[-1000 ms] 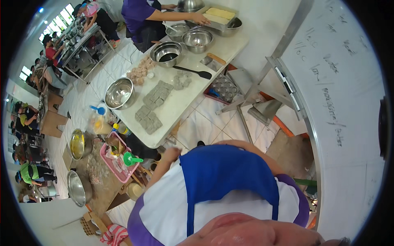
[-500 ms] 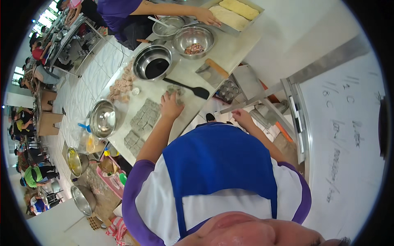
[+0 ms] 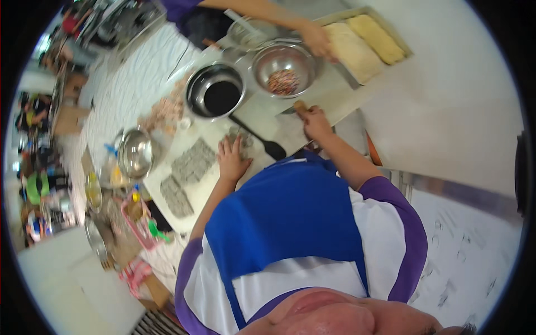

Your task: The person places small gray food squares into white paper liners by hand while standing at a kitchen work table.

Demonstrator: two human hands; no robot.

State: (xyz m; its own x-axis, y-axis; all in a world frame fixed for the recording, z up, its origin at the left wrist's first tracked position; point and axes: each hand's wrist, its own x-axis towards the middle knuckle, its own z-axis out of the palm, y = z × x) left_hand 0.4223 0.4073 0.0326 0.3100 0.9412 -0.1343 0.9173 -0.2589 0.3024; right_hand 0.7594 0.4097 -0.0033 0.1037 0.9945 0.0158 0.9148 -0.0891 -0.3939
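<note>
My right hand (image 3: 317, 124) is closed round the wooden handle (image 3: 301, 107) of a bench scraper, which lies near the table's right edge. Part of its metal blade (image 3: 288, 111) shows beside the handle. With fingers stretched out, my left hand (image 3: 231, 160) rests on the table beside a small heap of grey pieces (image 3: 241, 137); whether the fingertips touch it is hard to tell. Left of that hand lie two slabs of grey cut pieces, a larger one (image 3: 194, 162) and a smaller one (image 3: 176, 196). A black spatula (image 3: 272, 148) lies between my hands, its handle reaching toward a steel bowl.
Beyond my hands stand a steel bowl with dark contents (image 3: 219, 111) and another with colourful bits (image 3: 285, 92). A co-worker's hand (image 3: 320, 42) touches a tray (image 3: 410, 54) of pale and yellow slabs. Pinkish pieces (image 3: 164, 111) and a steel bowl (image 3: 135, 153) lie farther left.
My right hand has moved up from beside my body onto the scraper's handle and closed on it. My left hand stays near the grey heap. The whole view has shifted and turned.
</note>
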